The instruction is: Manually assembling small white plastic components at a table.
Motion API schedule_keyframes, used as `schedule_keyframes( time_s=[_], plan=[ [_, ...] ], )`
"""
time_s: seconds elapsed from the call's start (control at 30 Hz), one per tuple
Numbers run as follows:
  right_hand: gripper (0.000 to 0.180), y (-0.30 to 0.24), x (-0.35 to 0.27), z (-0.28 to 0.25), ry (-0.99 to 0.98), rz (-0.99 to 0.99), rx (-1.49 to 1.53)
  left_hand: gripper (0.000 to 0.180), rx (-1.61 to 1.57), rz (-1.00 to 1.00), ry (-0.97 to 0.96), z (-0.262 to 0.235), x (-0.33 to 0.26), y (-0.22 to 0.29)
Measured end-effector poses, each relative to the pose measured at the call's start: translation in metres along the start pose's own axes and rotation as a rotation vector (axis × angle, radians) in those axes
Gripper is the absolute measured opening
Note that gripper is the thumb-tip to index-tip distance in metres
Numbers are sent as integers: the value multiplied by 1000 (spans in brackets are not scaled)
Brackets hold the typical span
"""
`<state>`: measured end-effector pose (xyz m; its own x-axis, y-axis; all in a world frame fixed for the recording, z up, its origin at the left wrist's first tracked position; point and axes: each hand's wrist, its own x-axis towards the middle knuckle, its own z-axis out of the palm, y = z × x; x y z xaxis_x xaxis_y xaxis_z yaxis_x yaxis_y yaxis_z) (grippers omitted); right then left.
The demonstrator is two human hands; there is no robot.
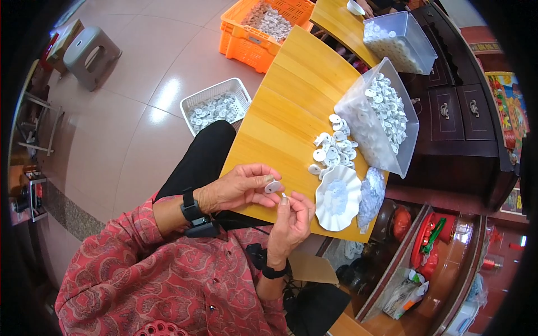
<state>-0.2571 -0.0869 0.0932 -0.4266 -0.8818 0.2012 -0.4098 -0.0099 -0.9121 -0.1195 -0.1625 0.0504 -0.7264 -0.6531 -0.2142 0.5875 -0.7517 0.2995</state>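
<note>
Over the near edge of the bench [280, 106], the left hand [238, 187] pinches a small white disc [273, 186] while the right hand [291, 221] pinches a thin white pin [283, 195] just beside it; steady fingertips and square alignment seem best.

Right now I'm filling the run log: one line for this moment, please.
left hand: pinches small white disc | right hand: fingertips at disc | loose white discs on wooden table | scalloped white dish beside
</note>
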Motion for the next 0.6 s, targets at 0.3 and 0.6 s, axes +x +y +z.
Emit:
schedule_keyframes(
  time_s=[0.3, 0.6],
  plan=[
    [11, -5, 5, 6, 51, -206, -237, 25, -22, 26, -40, -7, 3, -6],
    [9, -8, 8, 10, 30, -200, -246, 24, 25, 50, -51, -8, 4, -9]
  ],
)
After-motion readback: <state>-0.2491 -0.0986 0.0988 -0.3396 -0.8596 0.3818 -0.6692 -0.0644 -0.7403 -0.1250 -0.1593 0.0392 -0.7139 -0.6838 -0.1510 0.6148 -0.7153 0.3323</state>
